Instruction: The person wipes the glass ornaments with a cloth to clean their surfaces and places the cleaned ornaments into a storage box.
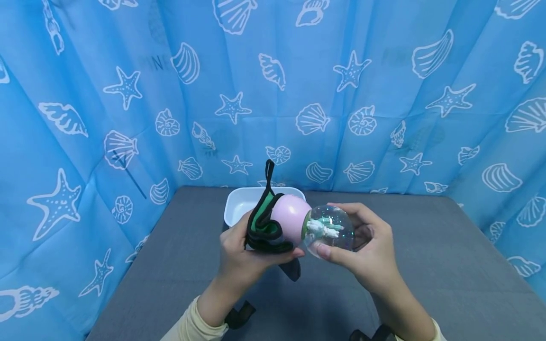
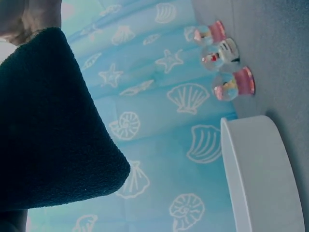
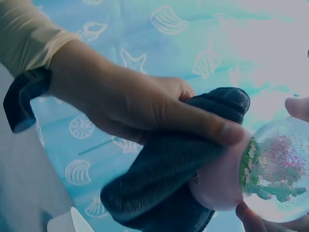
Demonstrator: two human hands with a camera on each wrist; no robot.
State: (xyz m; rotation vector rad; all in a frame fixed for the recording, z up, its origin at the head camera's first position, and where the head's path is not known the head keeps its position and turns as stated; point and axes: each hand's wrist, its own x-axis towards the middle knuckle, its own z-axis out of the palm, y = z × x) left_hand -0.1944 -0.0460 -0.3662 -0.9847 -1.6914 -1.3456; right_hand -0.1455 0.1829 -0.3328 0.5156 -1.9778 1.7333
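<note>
A snow globe with a pink round base is held up on its side, its base toward the left. Small white and green figures and glitter show inside the clear ball. My right hand grips the ball between thumb and fingers. My left hand holds a folded cloth, green with a dark edge and a hanging loop, around the base. In the right wrist view the left thumb presses the cloth onto the base. The cloth hides most of the left fingers.
Behind the hands a white plastic tub stands on the grey table. In the left wrist view several things stand beyond the tub: a snow globe with a pink base and two more beside it. A blue shell-print curtain surrounds the table.
</note>
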